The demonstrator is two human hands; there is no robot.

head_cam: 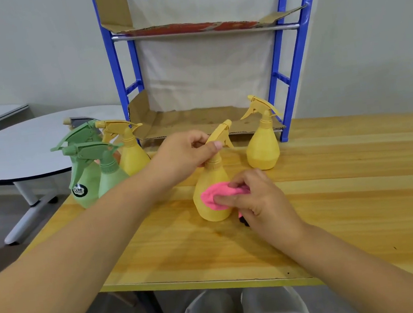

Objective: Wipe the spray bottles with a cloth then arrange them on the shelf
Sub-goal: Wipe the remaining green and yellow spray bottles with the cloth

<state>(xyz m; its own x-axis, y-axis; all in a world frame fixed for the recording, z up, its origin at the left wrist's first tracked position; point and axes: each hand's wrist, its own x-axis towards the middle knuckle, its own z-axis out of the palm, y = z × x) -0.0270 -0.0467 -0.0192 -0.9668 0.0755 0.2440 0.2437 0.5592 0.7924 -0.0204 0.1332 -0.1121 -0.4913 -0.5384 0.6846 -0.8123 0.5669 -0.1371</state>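
left hand (184, 156) grips yellow bottle (212, 198) — right hand (259, 199) presses pink cloth (215, 197)

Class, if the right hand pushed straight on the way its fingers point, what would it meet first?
Most likely the yellow bottle gripped by the left hand; the pink cloth seems to touch it.

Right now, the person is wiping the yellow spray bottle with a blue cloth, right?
Not quite: the cloth is pink, not blue. The head view shows the right hand wiping the yellow spray bottle with it.
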